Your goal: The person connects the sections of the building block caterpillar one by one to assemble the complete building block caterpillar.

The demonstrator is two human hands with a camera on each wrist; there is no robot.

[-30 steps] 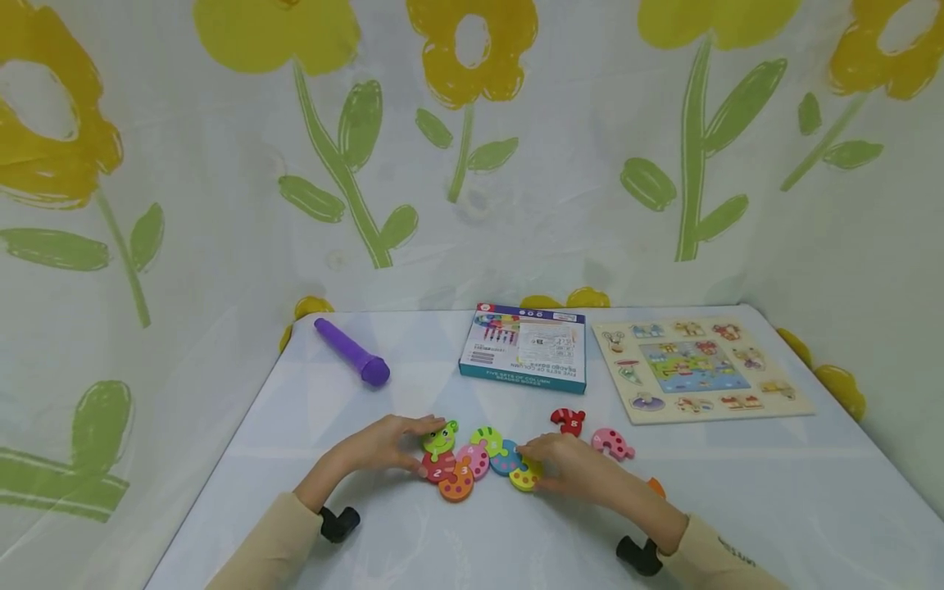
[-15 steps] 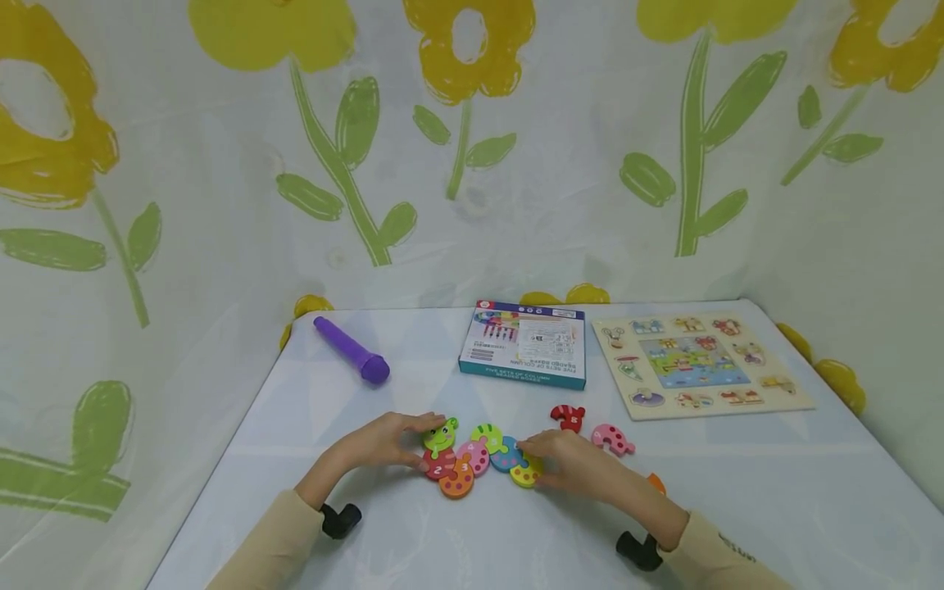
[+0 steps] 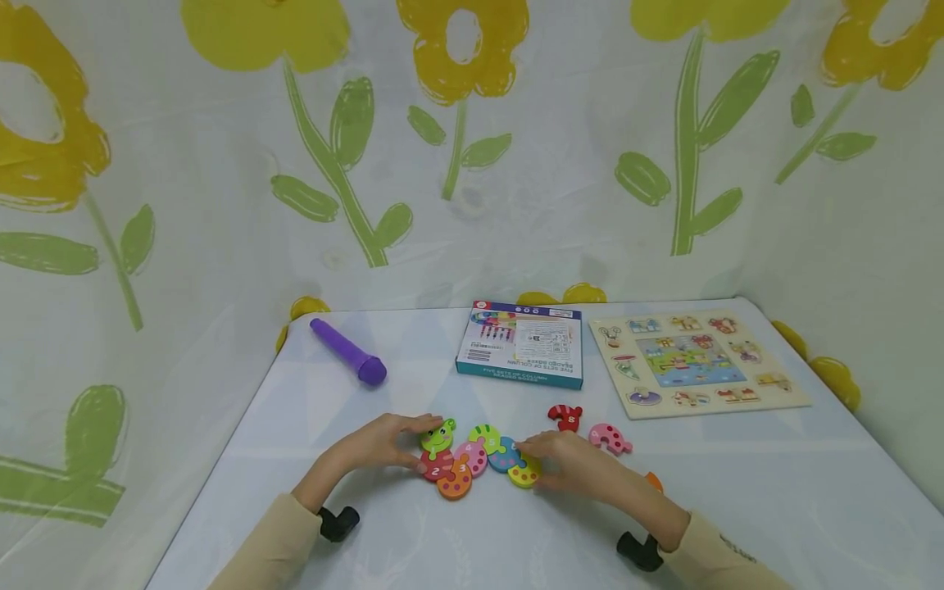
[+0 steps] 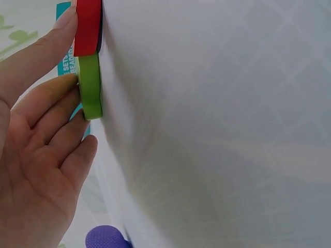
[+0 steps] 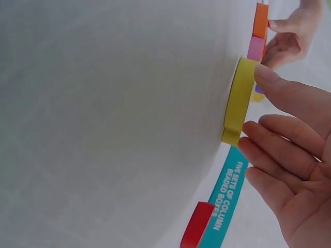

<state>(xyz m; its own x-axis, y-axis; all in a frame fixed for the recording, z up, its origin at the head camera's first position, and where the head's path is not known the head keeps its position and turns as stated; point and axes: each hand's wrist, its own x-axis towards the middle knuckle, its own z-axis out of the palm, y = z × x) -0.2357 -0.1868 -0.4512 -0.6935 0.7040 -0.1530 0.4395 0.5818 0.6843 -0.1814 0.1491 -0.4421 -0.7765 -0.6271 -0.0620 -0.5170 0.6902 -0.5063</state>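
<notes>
A row of joined caterpillar puzzle pieces lies on the table, bent in a zigzag. My left hand [image 3: 383, 442] is at its left end, thumb against the red piece numbered 2 [image 3: 437, 466] and a finger against the green smiling head piece [image 4: 90, 88]. Orange [image 3: 454, 483], pink [image 3: 472, 456], green [image 3: 484, 438] and blue [image 3: 504, 456] pieces continue the row. On its right end, my right hand [image 3: 568, 463] holds the yellow piece [image 5: 240, 101] between thumb and fingers. Part of the blue and yellow pieces is hidden beneath that hand in the head view.
Loose red [image 3: 565, 417], pink [image 3: 609, 438] and orange [image 3: 653, 482] pieces lie to the right, the orange partly behind the right forearm. Farther back are a purple toy microphone [image 3: 350, 352], a flat box [image 3: 519, 344] and a wooden picture puzzle board [image 3: 619, 393].
Both hands keep their places on the caterpillar row. The head view shifts slightly; nothing on the table has visibly moved.
</notes>
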